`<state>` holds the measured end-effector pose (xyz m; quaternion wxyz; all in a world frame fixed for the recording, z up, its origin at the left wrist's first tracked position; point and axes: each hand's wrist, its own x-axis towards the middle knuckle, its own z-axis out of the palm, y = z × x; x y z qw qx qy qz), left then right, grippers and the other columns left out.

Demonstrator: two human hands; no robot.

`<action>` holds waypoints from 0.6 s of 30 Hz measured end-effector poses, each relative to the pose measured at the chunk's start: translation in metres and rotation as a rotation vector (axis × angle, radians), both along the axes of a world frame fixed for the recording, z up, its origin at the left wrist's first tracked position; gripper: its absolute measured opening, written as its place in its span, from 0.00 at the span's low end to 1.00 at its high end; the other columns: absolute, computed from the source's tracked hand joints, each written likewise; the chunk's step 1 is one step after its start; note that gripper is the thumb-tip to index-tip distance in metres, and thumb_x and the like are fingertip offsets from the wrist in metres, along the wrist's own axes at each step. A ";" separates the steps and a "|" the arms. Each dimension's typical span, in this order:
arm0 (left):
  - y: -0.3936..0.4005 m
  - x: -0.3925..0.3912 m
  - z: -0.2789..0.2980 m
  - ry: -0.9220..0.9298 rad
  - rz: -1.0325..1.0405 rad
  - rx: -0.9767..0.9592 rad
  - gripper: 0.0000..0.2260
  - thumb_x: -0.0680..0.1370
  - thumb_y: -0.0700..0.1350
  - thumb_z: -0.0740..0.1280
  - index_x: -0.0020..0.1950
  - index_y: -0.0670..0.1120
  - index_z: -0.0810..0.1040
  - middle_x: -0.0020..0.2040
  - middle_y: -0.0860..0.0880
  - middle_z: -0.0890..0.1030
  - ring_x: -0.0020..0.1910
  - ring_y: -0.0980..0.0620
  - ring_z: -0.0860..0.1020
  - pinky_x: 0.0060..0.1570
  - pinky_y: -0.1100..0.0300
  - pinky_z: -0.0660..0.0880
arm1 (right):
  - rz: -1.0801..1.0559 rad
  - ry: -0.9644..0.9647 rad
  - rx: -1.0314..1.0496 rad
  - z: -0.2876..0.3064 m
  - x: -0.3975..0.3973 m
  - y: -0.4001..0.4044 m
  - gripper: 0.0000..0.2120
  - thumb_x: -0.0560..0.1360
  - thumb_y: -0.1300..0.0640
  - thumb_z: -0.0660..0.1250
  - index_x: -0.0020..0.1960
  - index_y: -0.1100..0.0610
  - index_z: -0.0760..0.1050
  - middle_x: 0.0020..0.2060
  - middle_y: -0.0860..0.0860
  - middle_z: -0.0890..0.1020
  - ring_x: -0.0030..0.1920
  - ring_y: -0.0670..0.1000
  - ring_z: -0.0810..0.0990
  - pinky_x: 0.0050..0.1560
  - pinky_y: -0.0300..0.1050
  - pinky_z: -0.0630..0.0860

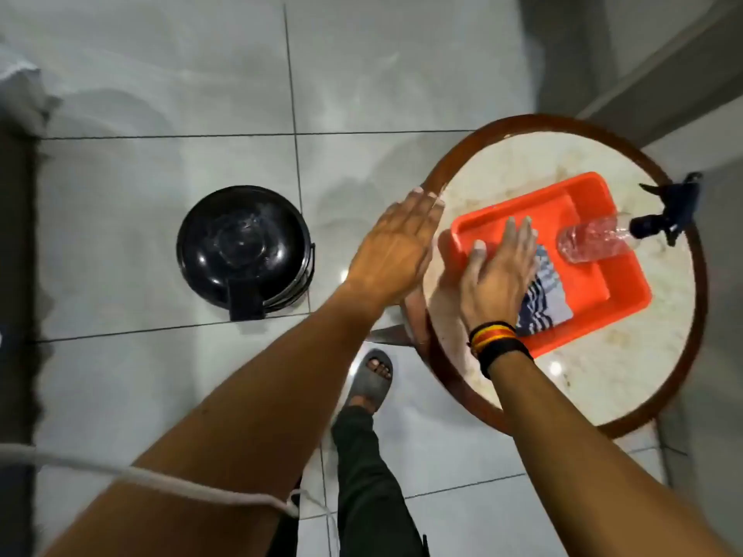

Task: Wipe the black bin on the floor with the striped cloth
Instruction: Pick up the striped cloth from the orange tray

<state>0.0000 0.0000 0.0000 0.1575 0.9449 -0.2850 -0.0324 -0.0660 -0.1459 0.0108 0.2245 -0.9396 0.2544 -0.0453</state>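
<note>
The black bin (241, 245), round with a domed lid and a foot pedal, stands on the tiled floor at centre left. The striped blue-and-white cloth (543, 296) lies in an orange tray (595, 275) on a round table. My right hand (496, 271) hovers flat over the tray's near left part with fingers spread, partly covering the cloth; whether it touches the cloth cannot be told. My left hand (396, 245) is flat and open above the table's left rim, holding nothing.
A clear spray bottle (595, 243) with a dark trigger head lies across the tray's far side. The round table (627, 379) has a brown wooden rim. My sandalled foot (372, 377) stands on the floor below it. A white cord (161, 476) crosses my left forearm.
</note>
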 end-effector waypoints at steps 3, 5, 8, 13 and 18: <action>-0.053 -0.004 0.004 0.023 -0.188 -0.043 0.17 0.80 0.41 0.65 0.69 0.41 0.78 0.62 0.40 0.83 0.64 0.40 0.80 0.61 0.49 0.78 | -0.213 0.032 0.076 -0.002 -0.021 -0.049 0.25 0.82 0.55 0.58 0.77 0.63 0.63 0.80 0.62 0.57 0.81 0.61 0.53 0.81 0.56 0.52; -0.088 -0.010 0.007 0.030 -0.275 -0.022 0.15 0.77 0.38 0.65 0.63 0.41 0.81 0.53 0.42 0.84 0.55 0.40 0.82 0.48 0.49 0.80 | -0.294 0.148 0.131 -0.010 -0.032 -0.075 0.25 0.80 0.58 0.62 0.75 0.65 0.64 0.79 0.65 0.60 0.81 0.63 0.54 0.80 0.52 0.53; -0.127 -0.015 0.012 0.129 -0.306 0.115 0.14 0.79 0.36 0.61 0.63 0.42 0.78 0.57 0.42 0.82 0.57 0.40 0.81 0.47 0.49 0.78 | -0.387 0.300 0.170 -0.024 -0.036 -0.098 0.26 0.76 0.57 0.68 0.70 0.68 0.68 0.73 0.69 0.68 0.77 0.65 0.62 0.77 0.55 0.58; -0.166 -0.021 0.003 0.230 -0.167 0.317 0.17 0.79 0.33 0.62 0.68 0.37 0.75 0.64 0.39 0.77 0.63 0.37 0.77 0.53 0.46 0.78 | -0.452 0.361 0.194 -0.031 -0.028 -0.110 0.28 0.73 0.55 0.73 0.67 0.67 0.69 0.66 0.66 0.75 0.70 0.65 0.71 0.72 0.56 0.68; -0.174 -0.014 0.004 0.420 -0.018 0.237 0.17 0.79 0.34 0.65 0.68 0.37 0.76 0.65 0.38 0.78 0.64 0.37 0.78 0.58 0.46 0.77 | -0.434 0.391 0.157 -0.026 -0.021 -0.113 0.18 0.73 0.55 0.73 0.58 0.64 0.76 0.58 0.64 0.81 0.62 0.65 0.78 0.60 0.54 0.75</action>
